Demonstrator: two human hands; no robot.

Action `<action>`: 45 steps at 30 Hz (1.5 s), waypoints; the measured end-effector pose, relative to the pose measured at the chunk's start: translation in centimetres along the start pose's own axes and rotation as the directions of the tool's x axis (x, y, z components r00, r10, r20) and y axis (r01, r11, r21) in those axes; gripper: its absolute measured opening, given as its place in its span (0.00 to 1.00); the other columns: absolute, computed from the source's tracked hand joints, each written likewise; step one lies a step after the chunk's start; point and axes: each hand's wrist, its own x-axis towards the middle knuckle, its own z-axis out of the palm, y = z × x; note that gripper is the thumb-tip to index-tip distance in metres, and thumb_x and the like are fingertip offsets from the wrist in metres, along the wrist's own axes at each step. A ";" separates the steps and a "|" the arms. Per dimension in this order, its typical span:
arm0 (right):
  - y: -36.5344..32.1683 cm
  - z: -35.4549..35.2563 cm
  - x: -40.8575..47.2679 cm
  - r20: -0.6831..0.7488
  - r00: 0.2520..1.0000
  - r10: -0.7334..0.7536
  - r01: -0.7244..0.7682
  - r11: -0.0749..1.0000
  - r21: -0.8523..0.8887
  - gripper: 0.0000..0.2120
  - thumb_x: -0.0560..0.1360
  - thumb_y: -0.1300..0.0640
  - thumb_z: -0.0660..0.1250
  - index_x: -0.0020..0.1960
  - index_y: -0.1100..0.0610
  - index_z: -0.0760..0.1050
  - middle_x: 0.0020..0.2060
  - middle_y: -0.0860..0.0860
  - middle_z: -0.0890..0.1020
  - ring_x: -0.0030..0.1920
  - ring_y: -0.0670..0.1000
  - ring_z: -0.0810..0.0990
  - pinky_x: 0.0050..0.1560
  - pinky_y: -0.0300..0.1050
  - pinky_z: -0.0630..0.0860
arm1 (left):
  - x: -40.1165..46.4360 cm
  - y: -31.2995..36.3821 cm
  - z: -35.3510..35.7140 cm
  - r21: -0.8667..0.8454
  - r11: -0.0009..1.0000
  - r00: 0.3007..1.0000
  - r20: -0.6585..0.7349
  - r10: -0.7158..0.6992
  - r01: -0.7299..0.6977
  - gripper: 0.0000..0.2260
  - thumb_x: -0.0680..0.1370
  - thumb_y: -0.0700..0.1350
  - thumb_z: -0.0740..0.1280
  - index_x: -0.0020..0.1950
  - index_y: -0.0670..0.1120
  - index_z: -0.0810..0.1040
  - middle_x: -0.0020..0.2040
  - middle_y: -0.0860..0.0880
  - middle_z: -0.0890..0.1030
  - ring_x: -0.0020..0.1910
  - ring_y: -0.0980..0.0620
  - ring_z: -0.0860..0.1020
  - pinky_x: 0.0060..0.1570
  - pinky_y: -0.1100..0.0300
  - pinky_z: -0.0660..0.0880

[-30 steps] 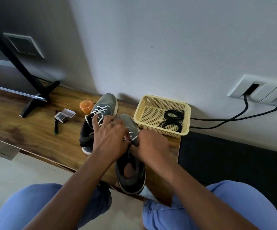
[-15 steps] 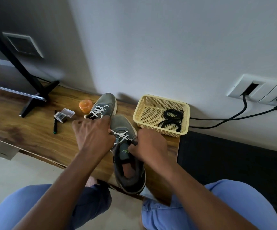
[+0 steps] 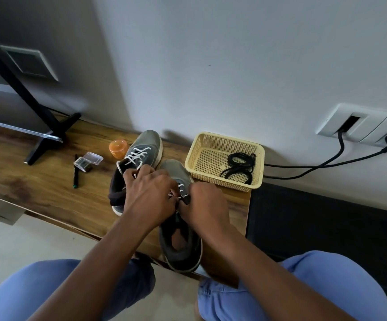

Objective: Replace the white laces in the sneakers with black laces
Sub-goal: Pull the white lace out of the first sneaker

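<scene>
Currently, both hands work at the near sneaker [image 3: 180, 242], which lies on the bench [image 3: 37, 181] with its heel toward the person. Left hand [image 3: 149, 193] and right hand [image 3: 207, 205] meet over its white lace [image 3: 181, 187], fingers curled closed and pinching the lace. Behind it stands the second sneaker [image 3: 141, 147], still laced white. Right of the near sneaker, black laces [image 3: 240, 166] lie coiled in a basket [image 3: 201, 154].
</scene>
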 end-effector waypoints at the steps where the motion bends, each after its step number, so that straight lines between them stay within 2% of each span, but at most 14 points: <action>1: 0.0 0.0 -0.1 -0.007 1.000 0.004 -0.004 1.000 0.008 0.13 0.76 0.45 0.70 0.44 0.55 0.77 0.43 0.55 0.82 0.45 0.60 0.83 0.36 0.47 0.66 | 0.1 0.0 0.0 0.000 1.000 1.000 -0.002 -0.009 0.009 0.07 0.73 0.58 0.72 0.49 0.62 0.85 0.53 0.61 0.80 0.61 0.51 0.71 0.63 0.44 0.60; 6: 0.2 0.1 -0.1 -0.017 1.000 0.019 -0.018 0.999 0.032 0.17 0.77 0.50 0.71 0.37 0.52 0.67 0.36 0.51 0.76 0.40 0.56 0.80 0.34 0.47 0.67 | 0.0 0.2 0.7 0.009 1.000 1.000 0.023 0.003 -0.004 0.06 0.74 0.58 0.71 0.49 0.60 0.85 0.54 0.60 0.80 0.60 0.50 0.71 0.62 0.43 0.63; 12: 0.2 0.6 0.0 -0.027 0.999 -0.018 0.018 1.000 0.015 0.06 0.78 0.56 0.68 0.43 0.55 0.77 0.41 0.54 0.81 0.42 0.58 0.82 0.36 0.48 0.70 | 0.0 0.1 0.8 -0.066 0.998 0.998 0.057 0.023 -0.019 0.11 0.69 0.57 0.64 0.44 0.57 0.84 0.52 0.59 0.78 0.58 0.50 0.72 0.59 0.45 0.64; 17: 0.6 0.3 0.1 -0.020 0.999 0.031 -0.029 0.996 0.079 0.03 0.75 0.56 0.68 0.47 0.53 0.80 0.41 0.52 0.81 0.43 0.57 0.83 0.37 0.49 0.79 | 0.3 -1.5 -1.9 -0.401 0.909 0.966 -0.173 -0.193 0.110 0.07 0.67 0.54 0.65 0.36 0.54 0.80 0.39 0.57 0.80 0.47 0.46 0.80 0.54 0.45 0.73; 19: 0.5 0.2 -0.1 -0.018 1.000 -0.007 0.008 0.998 0.058 0.12 0.75 0.58 0.67 0.58 0.50 0.79 0.49 0.51 0.80 0.47 0.57 0.82 0.37 0.47 0.74 | 0.3 -2.4 -3.2 -0.375 0.898 0.933 -0.176 -0.313 0.230 0.07 0.69 0.53 0.68 0.42 0.55 0.84 0.44 0.53 0.83 0.51 0.43 0.79 0.59 0.44 0.71; 21: 0.4 0.2 -0.1 -0.028 0.996 -0.085 0.087 0.994 0.061 0.20 0.74 0.62 0.67 0.64 0.48 0.76 0.54 0.51 0.76 0.50 0.56 0.79 0.38 0.47 0.72 | 0.0 -2.8 -3.6 -0.246 0.917 0.929 -0.122 -0.350 0.313 0.16 0.69 0.49 0.72 0.57 0.57 0.84 0.60 0.49 0.82 0.62 0.41 0.73 0.64 0.41 0.65; 23: 0.1 0.6 0.2 -0.054 0.989 -0.137 0.142 0.985 0.096 0.21 0.72 0.64 0.68 0.61 0.48 0.80 0.54 0.51 0.74 0.53 0.55 0.76 0.41 0.50 0.77 | -0.5 -3.2 -3.3 -0.210 0.944 0.956 -0.098 -0.278 0.253 0.24 0.68 0.49 0.73 0.65 0.55 0.79 0.67 0.49 0.76 0.66 0.41 0.70 0.63 0.42 0.67; 26: -0.5 1.2 0.4 -0.110 0.977 -0.182 0.191 0.978 0.080 0.12 0.70 0.60 0.71 0.52 0.48 0.83 0.51 0.51 0.75 0.52 0.55 0.74 0.39 0.49 0.75 | -1.0 -3.4 -2.8 -0.357 0.934 0.995 -0.094 -0.025 -0.011 0.07 0.69 0.54 0.69 0.44 0.55 0.80 0.46 0.57 0.81 0.47 0.51 0.79 0.48 0.51 0.79; 28: -0.7 1.4 0.7 -0.111 0.973 -0.201 0.205 0.978 0.030 0.08 0.69 0.57 0.72 0.48 0.49 0.82 0.50 0.50 0.75 0.51 0.54 0.74 0.37 0.48 0.73 | -1.4 -3.2 -2.5 -0.313 0.949 0.996 0.071 0.062 -0.037 0.12 0.66 0.60 0.64 0.35 0.54 0.77 0.35 0.57 0.79 0.36 0.56 0.79 0.39 0.54 0.80; 31: -0.7 1.6 0.9 -0.127 0.966 -0.224 0.218 0.974 -0.058 0.04 0.68 0.57 0.74 0.41 0.52 0.80 0.46 0.50 0.76 0.47 0.54 0.75 0.33 0.45 0.66 | -1.7 -2.4 -1.7 -0.164 0.984 0.968 0.227 0.103 -0.066 0.17 0.62 0.65 0.61 0.36 0.53 0.77 0.36 0.55 0.79 0.38 0.54 0.79 0.39 0.58 0.78; 34: -0.5 1.8 1.0 -0.137 0.966 -0.218 0.207 0.974 -0.089 0.04 0.73 0.59 0.72 0.40 0.54 0.79 0.43 0.50 0.77 0.43 0.55 0.79 0.31 0.45 0.65 | -1.0 -1.9 -0.5 -0.125 0.991 0.968 0.236 0.085 -0.057 0.19 0.62 0.65 0.60 0.37 0.51 0.78 0.37 0.51 0.78 0.42 0.49 0.80 0.39 0.57 0.75; 39: -0.5 0.8 1.2 -0.101 0.989 -0.104 0.112 0.991 0.072 0.02 0.71 0.56 0.69 0.41 0.53 0.81 0.40 0.49 0.80 0.41 0.56 0.80 0.36 0.49 0.74 | -0.6 -2.0 0.7 -0.183 0.983 0.969 0.246 0.024 0.022 0.15 0.65 0.62 0.60 0.31 0.51 0.66 0.34 0.51 0.72 0.43 0.41 0.80 0.36 0.56 0.68; 43: 1.5 -0.4 2.9 -0.141 0.951 0.276 -0.185 0.869 0.459 0.06 0.69 0.63 0.73 0.34 0.55 0.84 0.32 0.45 0.84 0.37 0.49 0.84 0.37 0.43 0.79 | -0.5 -2.4 0.1 -0.200 0.979 0.968 0.252 0.008 0.044 0.14 0.65 0.59 0.65 0.30 0.50 0.69 0.32 0.51 0.73 0.38 0.46 0.76 0.32 0.57 0.64; 45: 2.4 -0.8 3.2 -0.086 0.947 0.308 -0.225 0.832 0.507 0.07 0.71 0.64 0.74 0.36 0.55 0.83 0.32 0.42 0.83 0.37 0.44 0.83 0.38 0.41 0.79 | -0.5 -2.6 0.1 -0.211 0.975 0.967 0.256 -0.008 0.064 0.15 0.67 0.57 0.69 0.30 0.48 0.73 0.32 0.50 0.76 0.37 0.48 0.78 0.31 0.58 0.65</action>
